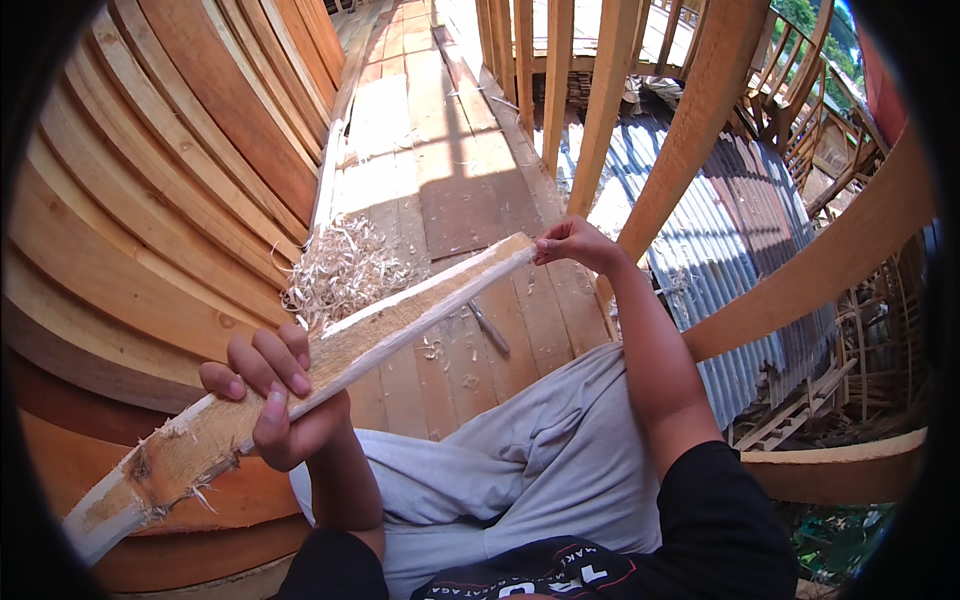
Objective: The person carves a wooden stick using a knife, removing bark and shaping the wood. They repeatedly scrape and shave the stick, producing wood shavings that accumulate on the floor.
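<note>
Holding a rough-edged wooden plank [350, 345] in both hands, you are sitting, in the head view, with your grey trousers [520, 440] spreading below it. The plank is slanting across in front of you, running from the lower left up to the right, above the floorboards [430, 395]; its lower-left end is showing a brown, knot-like patch and ragged splinters. Your left hand [285, 415] is clamping around it nearer that rougher end, thumb pressing against the near edge, fingertips curling onto the broad face. Your right hand [580, 243] is pinching the far end between thumb and fingers; how firmly, you are not letting the view tell.

A slender knife-like tool [488, 328] is lying on the floorboards, apart from both hands, and a heap of curled wood shavings [345, 270] is resting beyond the plank. Stacked boards [130, 240] are lining your left side; wooden balusters [605, 100] are standing on your right.

By my reading, you are steadying and checking the plank rather than cutting it, since neither hand is gripping a blade. Any turning or lowering is probably calling for a firm left grip, with the right hand guiding the far end and your palm staying clear of the splinters.
</note>
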